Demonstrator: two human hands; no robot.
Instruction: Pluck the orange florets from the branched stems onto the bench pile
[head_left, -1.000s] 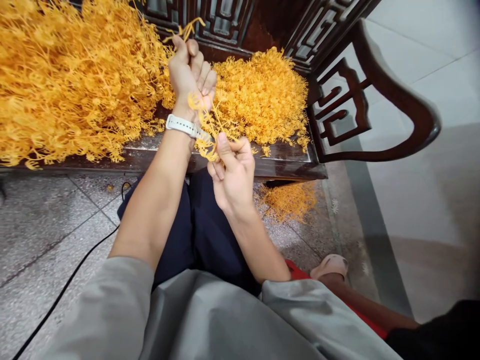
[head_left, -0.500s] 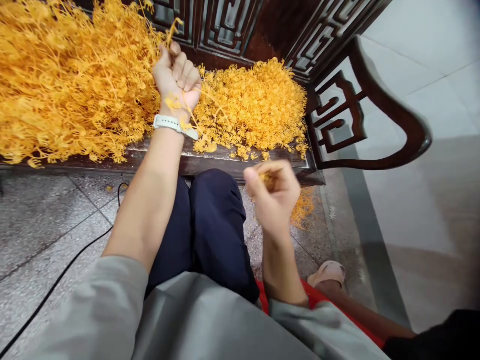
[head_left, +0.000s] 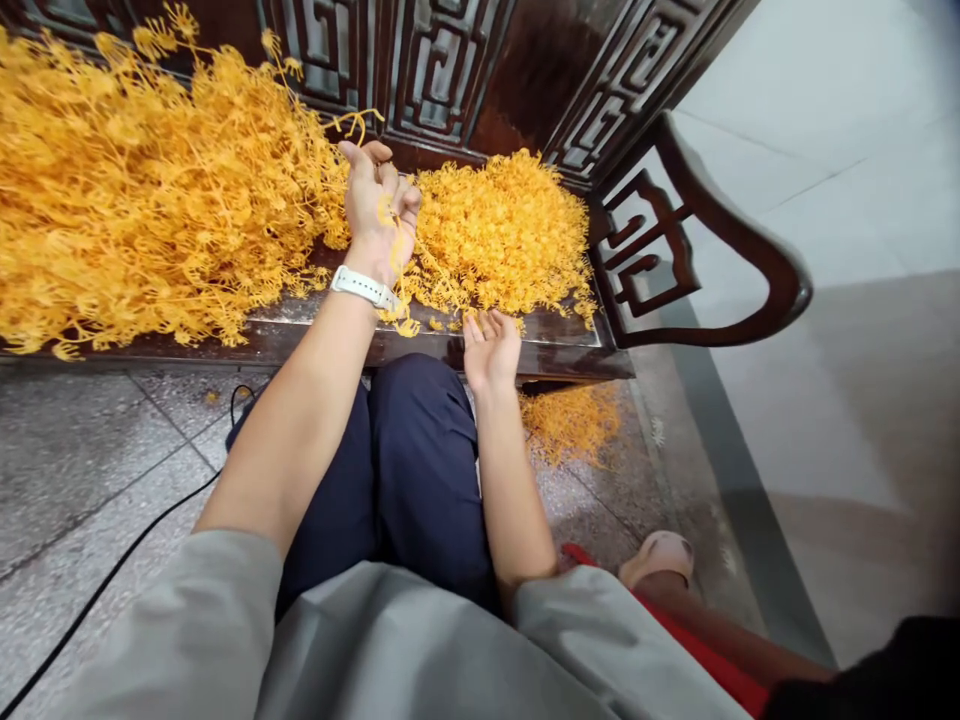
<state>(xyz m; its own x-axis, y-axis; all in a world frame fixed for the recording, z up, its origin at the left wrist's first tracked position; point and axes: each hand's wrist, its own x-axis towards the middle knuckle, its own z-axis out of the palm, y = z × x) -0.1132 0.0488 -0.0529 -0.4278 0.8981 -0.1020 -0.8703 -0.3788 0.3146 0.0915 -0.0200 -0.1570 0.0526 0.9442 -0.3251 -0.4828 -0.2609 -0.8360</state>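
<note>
My left hand [head_left: 377,207], a white watch on its wrist, is raised over the dark wooden bench [head_left: 525,350] and closed around an orange plastic sprig [head_left: 395,268] whose strands hang past the wrist. My right hand [head_left: 491,345] lies palm up at the bench's front edge, fingers spread and holding nothing. A big heap of orange sprigs [head_left: 150,200] fills the bench's left side. A smaller heap of orange pieces [head_left: 502,230] sits just right of my left hand.
The bench has a carved back [head_left: 442,60] and a curved armrest [head_left: 720,240] at the right. More orange pieces [head_left: 574,420] lie on the floor under its right end. A black cable [head_left: 127,570] crosses the grey floor at left. A pink slipper [head_left: 660,555] shows lower right.
My right hand pulled a piece off the sprig, swung right over the floor pile, then came back to the bench edge open. My left hand kept its grip on the sprig.
</note>
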